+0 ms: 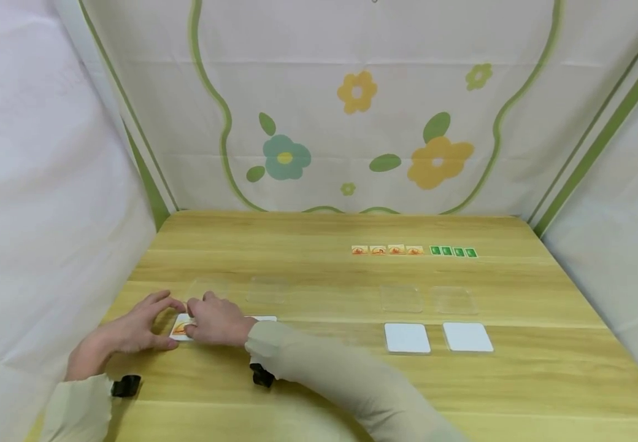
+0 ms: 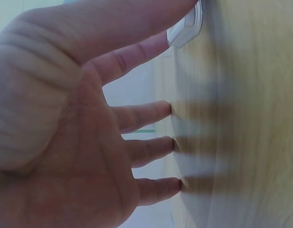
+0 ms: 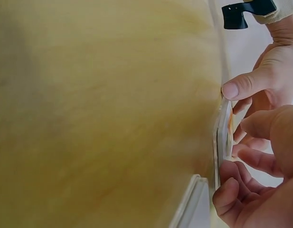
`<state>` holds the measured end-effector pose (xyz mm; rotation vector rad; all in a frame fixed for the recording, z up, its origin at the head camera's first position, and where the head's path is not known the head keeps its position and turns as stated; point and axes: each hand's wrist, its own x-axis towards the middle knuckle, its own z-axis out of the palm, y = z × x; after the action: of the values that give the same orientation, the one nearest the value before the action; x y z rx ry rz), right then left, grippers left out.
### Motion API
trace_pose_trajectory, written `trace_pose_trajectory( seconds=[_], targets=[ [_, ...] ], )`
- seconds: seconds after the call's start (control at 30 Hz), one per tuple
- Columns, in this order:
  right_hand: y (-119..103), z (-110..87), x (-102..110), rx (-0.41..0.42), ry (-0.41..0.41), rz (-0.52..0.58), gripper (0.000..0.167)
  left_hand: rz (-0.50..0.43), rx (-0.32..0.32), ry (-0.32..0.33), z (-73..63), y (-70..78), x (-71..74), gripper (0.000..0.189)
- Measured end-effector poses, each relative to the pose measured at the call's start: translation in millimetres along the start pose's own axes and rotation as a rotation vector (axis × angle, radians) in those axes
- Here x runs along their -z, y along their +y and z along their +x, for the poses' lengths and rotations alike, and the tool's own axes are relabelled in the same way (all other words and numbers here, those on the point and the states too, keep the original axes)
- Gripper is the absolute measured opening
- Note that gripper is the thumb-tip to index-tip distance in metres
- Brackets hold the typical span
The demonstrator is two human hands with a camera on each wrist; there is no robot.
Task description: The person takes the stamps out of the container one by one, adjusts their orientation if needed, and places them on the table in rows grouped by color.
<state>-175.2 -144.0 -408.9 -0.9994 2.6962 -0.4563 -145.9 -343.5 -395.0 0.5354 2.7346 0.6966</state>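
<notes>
At the left of the head view, my left hand (image 1: 137, 326) holds a white square tile (image 1: 173, 335) by its edges between thumb and index finger. The other left fingers (image 2: 141, 116) rest their tips on the wood in the left wrist view. My right hand (image 1: 218, 320) is over the same tile, its thumb and index finger at a small orange picture card (image 1: 180, 329) on top. The right wrist view shows that card (image 3: 230, 124) edge-on, with the other right fingers (image 3: 227, 197) curled beside the tile. A second white tile (image 1: 265, 318) is partly hidden behind the right wrist.
Two more white tiles (image 1: 407, 338) lie at the right. Behind the tiles are clear square covers (image 1: 402, 299). Farther back, several orange picture cards (image 1: 377, 250) and several green cards (image 1: 447, 251) form a row. Fabric walls (image 1: 319, 110) surround the wooden table (image 1: 308, 245).
</notes>
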Motion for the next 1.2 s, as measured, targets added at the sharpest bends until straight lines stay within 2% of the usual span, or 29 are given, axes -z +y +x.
trace_pose_trajectory(
  seconds=[0.13,0.43,0.87,1.2],
  targets=[
    [-2,1.1,-2,-0.009,0.003,-0.024,0.026,0.015,-0.009,0.007,-0.5,-0.2,-0.5,0.053],
    [-9,1.9,-7,-0.049,0.011,-0.081,0.044,0.028,0.026,-0.016,0.2,-0.7,0.5,0.055],
    [-11,1.1,-10,-0.092,0.030,-0.049,0.026,0.014,0.008,-0.015,2.7,-1.3,-1.6,0.053],
    [-12,-0.3,-8,-0.115,0.028,-0.015,0.027,0.027,0.000,-0.009,2.3,-1.5,-2.4,0.052]
  ],
)
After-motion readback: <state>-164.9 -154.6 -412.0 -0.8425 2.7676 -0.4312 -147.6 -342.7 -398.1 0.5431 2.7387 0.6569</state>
